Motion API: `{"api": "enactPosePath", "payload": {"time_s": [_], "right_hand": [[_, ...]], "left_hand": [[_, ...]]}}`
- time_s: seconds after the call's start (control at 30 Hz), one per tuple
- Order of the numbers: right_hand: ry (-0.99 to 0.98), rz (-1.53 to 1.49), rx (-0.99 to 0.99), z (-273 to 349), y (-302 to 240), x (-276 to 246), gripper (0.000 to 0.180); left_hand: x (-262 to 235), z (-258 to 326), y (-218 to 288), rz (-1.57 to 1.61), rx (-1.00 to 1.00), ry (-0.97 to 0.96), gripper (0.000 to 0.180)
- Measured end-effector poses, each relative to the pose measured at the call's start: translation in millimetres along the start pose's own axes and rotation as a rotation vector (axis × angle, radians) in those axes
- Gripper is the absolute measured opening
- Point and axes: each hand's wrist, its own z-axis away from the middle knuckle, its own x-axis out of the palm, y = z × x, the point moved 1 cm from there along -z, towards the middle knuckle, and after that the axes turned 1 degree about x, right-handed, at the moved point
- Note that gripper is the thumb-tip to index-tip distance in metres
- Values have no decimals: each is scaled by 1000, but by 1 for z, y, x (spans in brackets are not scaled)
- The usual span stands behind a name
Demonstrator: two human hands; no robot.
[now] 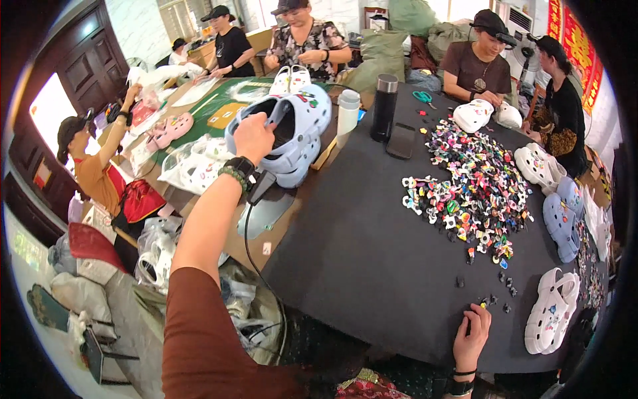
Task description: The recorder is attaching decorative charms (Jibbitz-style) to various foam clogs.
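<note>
My left hand (pixel 254 137) reaches to the far left and is closed on the near edge of a light blue clog (pixel 309 113) with coloured charms. Another blue clog (pixel 292 163) sits directly beneath. Their exact contact is partly hidden by my hand. My right hand (pixel 472 332) rests at the near edge of the dark table (pixel 359 233), fingers loosely bent and apart. Its fingertips are beside a few small black shoe charms (pixel 507 308). Whether they touch one is too small to tell. A white clog pair (pixel 551 311) lies to the right of that hand.
A heap of colourful shoe charms (pixel 475 186) covers the table's far right. A black tumbler (pixel 385 106), a phone (pixel 401 140) and a white bottle (pixel 347 112) stand near the left side. More blue clogs (pixel 562 219) lie at the right edge. Several co-workers sit around.
</note>
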Motion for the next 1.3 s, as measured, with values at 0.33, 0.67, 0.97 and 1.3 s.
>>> {"api": "enactPosePath", "payload": {"time_s": [0.33, 0.67, 0.97, 1.3], "right_hand": [[-38, 17, 65, -8, -17, -8, 18], [-29, 0, 64, -9, -19, -8, 16], [-51, -24, -17, -9, -9, -6, 16], [-28, 44, -67, 2, -8, 2, 12]], "left_hand": [[115, -83, -12, -9, -243, 34, 23], [213, -65, -27, 95, -150, -141, 56], [145, 15, -49, 15, -234, -349, 41], [67, 98, -172, -380, -489, -352, 59]]}}
